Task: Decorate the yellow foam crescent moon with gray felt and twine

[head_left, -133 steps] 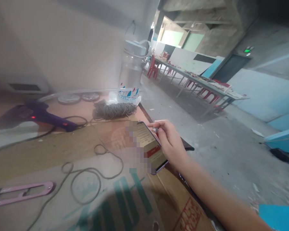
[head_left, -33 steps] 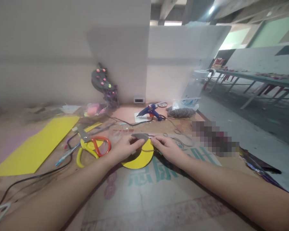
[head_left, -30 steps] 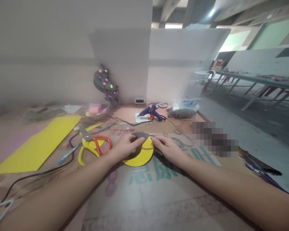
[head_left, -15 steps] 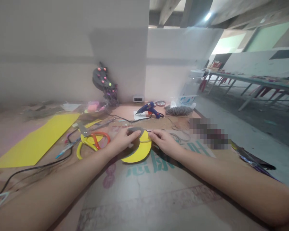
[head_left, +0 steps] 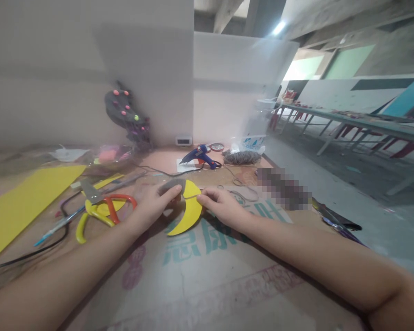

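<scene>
A yellow crescent-moon cutout [head_left: 189, 215] is held above the cardboard, its upper left end wrapped in grey yarn. My left hand [head_left: 158, 200] is closed on that wrapped end, with the thumb on top. A strand of the yarn [head_left: 192, 196] crosses the yellow face towards my right hand [head_left: 216, 202], whose thumb and fingers pinch it at the crescent's right edge. The strand leads away near a skein of grey yarn [head_left: 243, 157] further back. The lower tip of the crescent points left and is bare yellow.
Orange-and-yellow-handled scissors [head_left: 98, 202] and a yellow sheet [head_left: 31, 197] lie left. Behind my hands stands a blue glue gun [head_left: 200, 156]. A dark crescent with pompoms [head_left: 127, 112] leans on the wall. A small digital clock [head_left: 183, 140] sits behind the glue gun.
The whole view has shifted, so things appear further left. The crescent has tilted slightly in my hands, and the yarn strand lies across it higher and straighter.
</scene>
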{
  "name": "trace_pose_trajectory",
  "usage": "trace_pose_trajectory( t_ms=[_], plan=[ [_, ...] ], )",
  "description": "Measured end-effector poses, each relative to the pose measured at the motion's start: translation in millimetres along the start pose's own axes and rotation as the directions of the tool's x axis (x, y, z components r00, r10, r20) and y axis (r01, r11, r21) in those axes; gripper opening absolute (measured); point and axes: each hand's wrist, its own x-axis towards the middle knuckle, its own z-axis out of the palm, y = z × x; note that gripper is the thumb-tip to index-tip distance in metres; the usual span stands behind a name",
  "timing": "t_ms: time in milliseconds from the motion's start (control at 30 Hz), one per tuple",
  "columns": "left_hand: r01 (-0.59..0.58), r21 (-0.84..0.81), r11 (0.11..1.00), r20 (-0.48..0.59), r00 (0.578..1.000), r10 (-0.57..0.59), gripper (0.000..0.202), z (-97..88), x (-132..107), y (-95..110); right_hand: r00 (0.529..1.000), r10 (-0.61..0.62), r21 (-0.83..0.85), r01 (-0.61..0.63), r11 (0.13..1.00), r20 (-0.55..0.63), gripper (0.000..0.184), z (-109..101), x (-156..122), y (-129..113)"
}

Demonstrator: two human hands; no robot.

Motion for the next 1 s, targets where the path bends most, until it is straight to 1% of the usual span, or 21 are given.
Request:
trace_pose_trajectory(
  t_ms=[167,267,367,467,533,600,700,800,933,1000],
  plan=[
    [0.028,0.045,0.999,0.01,1.0,-0.029,0.035,-1.3,-0.1,2.9,1.0,0.011,0.005,-0.011,1.0,0.011,0.024,0.3,0.0,-2.2],
    [0.036,0.054,0.998,0.001,0.999,-0.036,0.035,-1.1,-1.8,7.2,1.0,0.001,0.007,-0.001,1.0,-0.002,0.025,-0.3,0.3,-2.7],
    [0.035,0.029,0.999,-0.005,0.999,-0.035,0.033,-0.5,-2.9,9.7,0.999,0.0,0.045,0.002,0.999,-0.047,0.034,-1.8,0.3,-1.6],
    [0.027,0.001,1.0,0.004,1.0,-0.027,0.034,0.3,-3.0,9.5,0.998,0.016,0.113,-0.01,0.994,-0.055,0.043,-2.9,0.4,0.3],
    [0.028,-0.003,1.0,0.013,1.0,-0.028,0.034,1.0,-2.8,8.1,0.998,0.041,0.099,-0.036,0.994,-0.05,0.039,-2.8,0.7,0.6],
    [0.038,-0.021,0.999,0.031,0.999,-0.037,0.035,1.8,-2.4,5.8,0.996,0.076,0.074,-0.072,0.995,-0.054,0.031,-2.1,1.2,-0.7],
    [0.059,-0.072,0.996,0.085,0.995,-0.053,0.036,2.7,-1.9,2.3,0.992,0.107,0.077,-0.103,0.992,-0.059,0.023,-0.8,1.6,-4.4],
    [0.058,-0.095,0.994,0.138,0.989,-0.044,0.035,3.2,-1.7,1.4,0.993,0.1,0.057,-0.097,0.994,-0.056,0.021,-0.1,0.9,-7.6],
    [0.056,-0.11,0.992,0.127,0.991,-0.041,0.033,4.3,-2.6,4.1,0.996,0.089,-0.005,-0.089,0.996,-0.019,0.022,0.1,-1.0,-8.6],
    [0.065,-0.131,0.989,0.158,0.986,-0.044,0.033,5.3,-3.7,4.9,0.998,0.062,-0.02,-0.062,0.998,-0.004,0.024,-0.4,-1.5,-8.2]
  ],
)
